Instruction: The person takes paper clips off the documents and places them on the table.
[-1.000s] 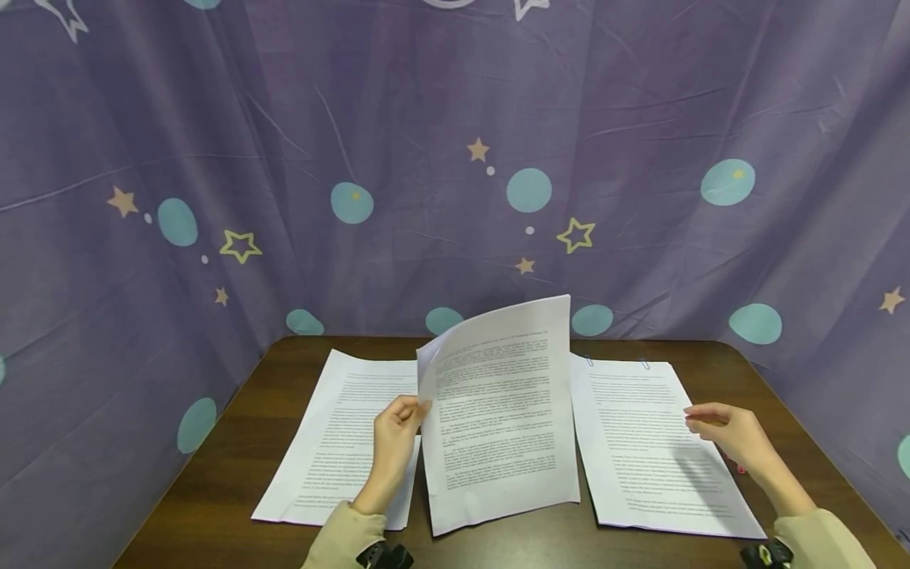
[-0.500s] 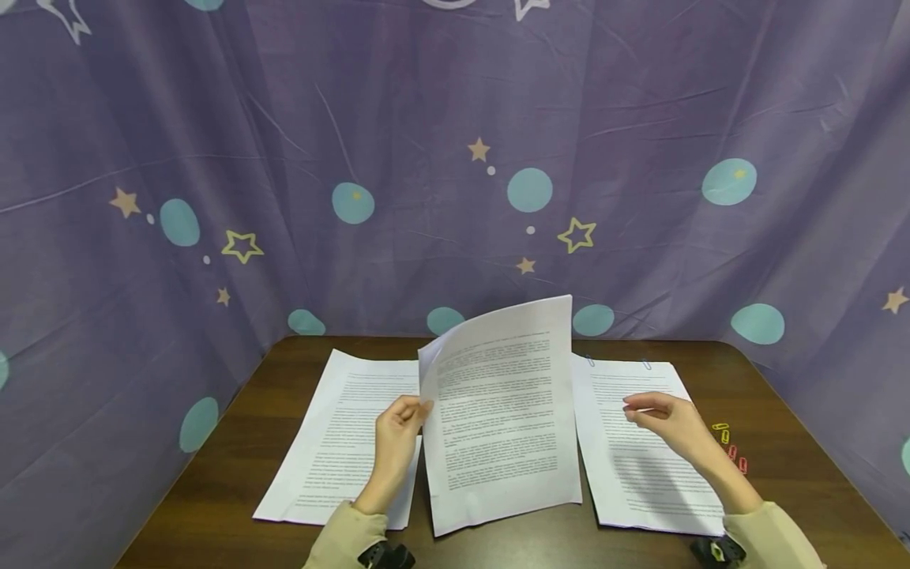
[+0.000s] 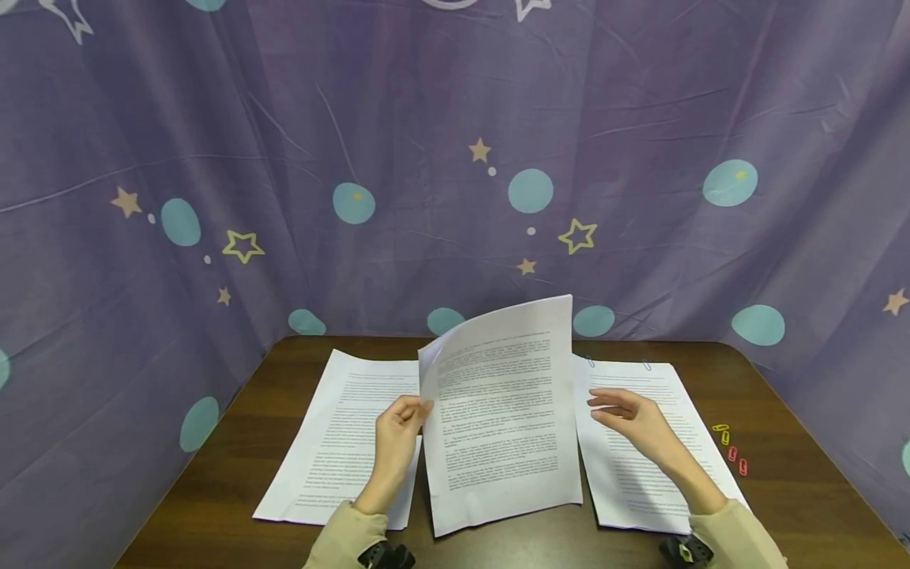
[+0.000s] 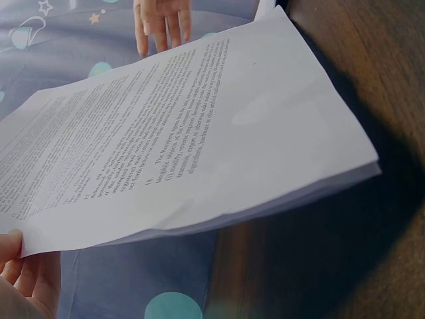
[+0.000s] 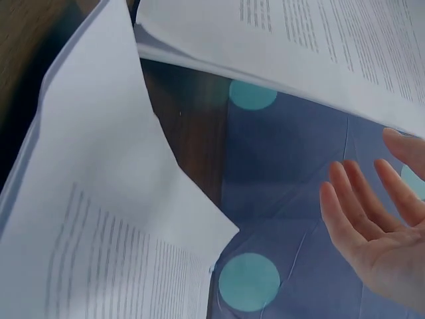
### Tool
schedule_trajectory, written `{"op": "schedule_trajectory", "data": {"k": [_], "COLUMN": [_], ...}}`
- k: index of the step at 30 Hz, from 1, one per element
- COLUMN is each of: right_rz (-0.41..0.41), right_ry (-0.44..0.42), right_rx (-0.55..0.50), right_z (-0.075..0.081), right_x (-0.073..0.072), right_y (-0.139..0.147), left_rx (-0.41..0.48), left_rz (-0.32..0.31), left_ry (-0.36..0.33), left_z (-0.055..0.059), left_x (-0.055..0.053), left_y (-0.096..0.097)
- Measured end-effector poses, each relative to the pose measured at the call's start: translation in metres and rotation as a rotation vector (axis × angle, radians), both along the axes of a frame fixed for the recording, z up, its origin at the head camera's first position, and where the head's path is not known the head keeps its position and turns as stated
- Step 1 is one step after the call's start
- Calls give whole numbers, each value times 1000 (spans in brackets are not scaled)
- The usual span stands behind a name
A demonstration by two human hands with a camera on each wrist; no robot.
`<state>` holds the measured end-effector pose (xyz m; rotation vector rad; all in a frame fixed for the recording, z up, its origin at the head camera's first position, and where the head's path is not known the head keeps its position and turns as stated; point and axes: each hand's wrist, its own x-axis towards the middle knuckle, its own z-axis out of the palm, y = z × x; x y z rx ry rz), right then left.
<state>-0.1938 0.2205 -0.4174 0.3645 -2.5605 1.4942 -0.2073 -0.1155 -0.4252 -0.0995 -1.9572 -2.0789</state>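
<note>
My left hand pinches a stack of printed sheets by its left edge, thumb on the front face. The sheets stand raised and bow slightly; several page edges show in the left wrist view. My right hand hovers over the right-hand paper stack, fingers loosely bent and holding nothing, its fingertips just right of the raised sheets. Blue paper clips sit on the top edge of that right-hand stack. In the right wrist view, the thumb is close to the raised sheets' edge.
Another printed paper stack lies on the left of the brown wooden table, partly behind my left hand. Yellow paper clips and red paper clips lie near the right edge. A purple patterned curtain hangs behind.
My right hand has moved left across the right-hand stack toward the raised sheets, uncovering the yellow and red paper clips. My left hand and its sheets have hardly moved.
</note>
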Motion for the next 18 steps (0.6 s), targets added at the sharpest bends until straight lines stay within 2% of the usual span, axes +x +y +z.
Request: {"op": "schedule_trajectory", "data": {"k": [10,18], "right_rz": [41,16], "right_ry": [-52,-114], "right_rx": [-84,-162], "right_z": [-4,-7], "right_x": [-5,-9], "right_y": [-18,-27], "left_rx": [10,-14], "left_rz": [-1,6], "left_ry": [-13,2], "left_z": [-1,-1], "left_x": [-2,-4], "left_y": [0,0]}}
